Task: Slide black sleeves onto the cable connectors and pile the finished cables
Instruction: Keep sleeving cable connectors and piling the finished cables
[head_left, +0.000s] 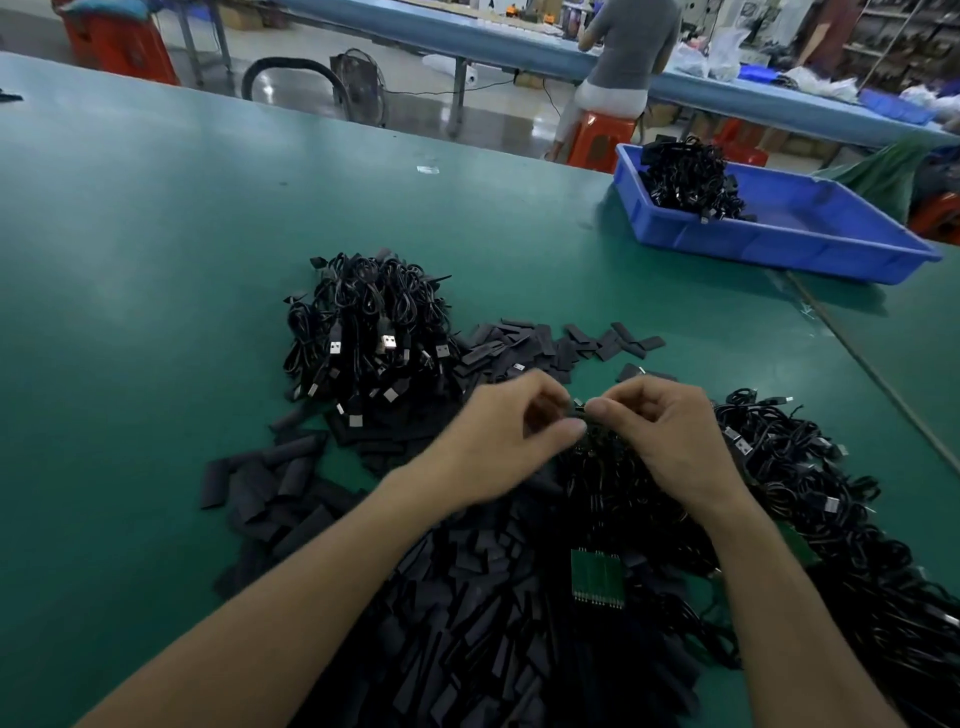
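Note:
My left hand and my right hand meet over the table's middle, fingertips pinched together on a small cable connector. Whether a sleeve is on it is hidden by my fingers. A heap of loose black sleeves spreads below and left of my hands. A pile of black USB cables lies beyond my left hand. More tangled black cables lie under and right of my right hand.
A blue plastic tray holding black cables stands at the far right of the green table. A small green circuit board lies among the sleeves. Behind the table, a person sits on an orange stool.

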